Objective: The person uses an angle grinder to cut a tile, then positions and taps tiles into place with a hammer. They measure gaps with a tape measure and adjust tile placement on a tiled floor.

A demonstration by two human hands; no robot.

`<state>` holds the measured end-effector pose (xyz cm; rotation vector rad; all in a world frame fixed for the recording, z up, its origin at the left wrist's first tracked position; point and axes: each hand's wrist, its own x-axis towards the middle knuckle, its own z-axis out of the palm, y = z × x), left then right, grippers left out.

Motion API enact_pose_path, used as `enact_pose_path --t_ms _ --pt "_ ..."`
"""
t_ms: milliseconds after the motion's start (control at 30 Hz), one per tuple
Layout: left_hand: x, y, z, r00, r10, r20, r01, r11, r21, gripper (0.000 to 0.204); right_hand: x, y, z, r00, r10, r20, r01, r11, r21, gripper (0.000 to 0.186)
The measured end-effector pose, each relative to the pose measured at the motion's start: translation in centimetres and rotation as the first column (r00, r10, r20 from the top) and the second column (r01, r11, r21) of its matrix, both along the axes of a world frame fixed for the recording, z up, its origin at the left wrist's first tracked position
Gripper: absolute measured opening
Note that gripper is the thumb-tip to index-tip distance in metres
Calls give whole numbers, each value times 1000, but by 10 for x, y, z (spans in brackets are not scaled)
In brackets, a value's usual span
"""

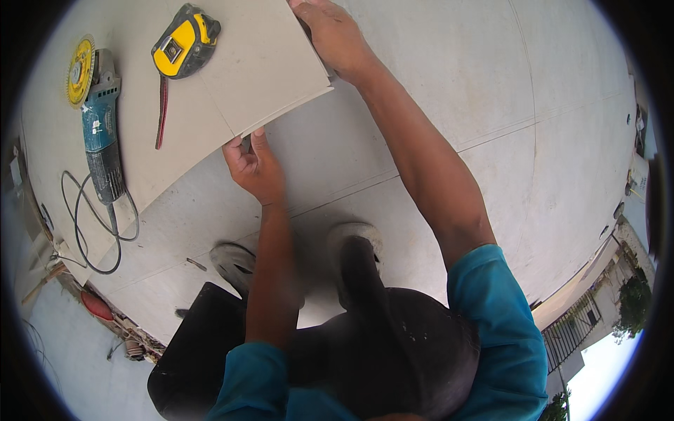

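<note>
A thin beige sheet of board [260, 63] fills the upper left, and its front right corner shows more than one layer. At the sheet's near edge, my left hand [258, 172] has its fingers curled and its thumb up against the edge; the fingertips are partly hidden. My right hand [335, 41] grips the right edge farther away, with part of its fingers out of sight. On top of the board lies a yellow and black tape measure [184, 43], a short piece of its blade [162, 112] sticking out.
Left of the tape measure rests a blue angle grinder [102, 133] with a yellow-faced disc [81, 72]; its black cord [83, 231] loops near the board's edge. Below are my shoes [361, 242] on the pale floor [562, 161]. A red object [97, 306] sits at lower left, a railing [572, 330] at lower right.
</note>
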<state>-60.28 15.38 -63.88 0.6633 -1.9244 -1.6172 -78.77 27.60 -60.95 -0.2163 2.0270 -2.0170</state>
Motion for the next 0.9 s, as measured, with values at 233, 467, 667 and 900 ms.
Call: enact_pose_path --t_ms 233,467,667,900 --pt "-3 24 20 996 88 -9 -87 996 27 24 -39 -23 -9 999 -37 -5 36 999 -37 54" --pt "3 30 11 992 129 16 -129 976 174 34 -50 -27 8 994 79 -76 -93 975 -200 47" --pt "-9 47 20 979 204 26 -203 945 258 44 -3 -7 28 992 121 29 -115 982 -148 51" --pt "-14 63 46 960 260 101 -276 833 479 66 42 14 42 993 110 42 -117 954 276 63"
